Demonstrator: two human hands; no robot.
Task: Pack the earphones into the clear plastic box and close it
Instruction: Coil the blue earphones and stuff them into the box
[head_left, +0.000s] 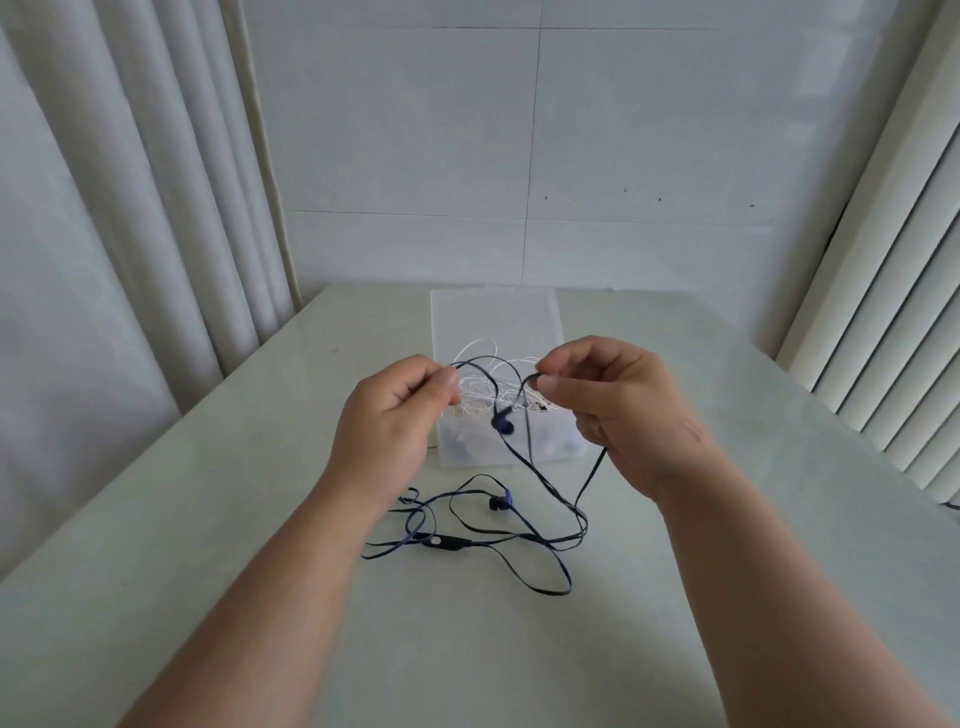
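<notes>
A clear plastic box (545, 449) stands on the table with its lid (496, 317) open and leaning back. White earphone cable (480, 387) is heaped in the box, spilling above its rim. Dark blue earphones (467, 540) lie tangled on the table in front of the box, with an inline remote and one earbud (500, 503) resting there. My left hand (387, 426) and my right hand (618, 410) each pinch the blue cable above the box. A second blue earbud (503, 422) dangles between them.
The pale table (260, 519) reaches to a white panelled wall. White curtains (130, 208) hang at the left, and vertical blinds (893, 312) at the right. A dark cable end shows at the right edge (950, 505).
</notes>
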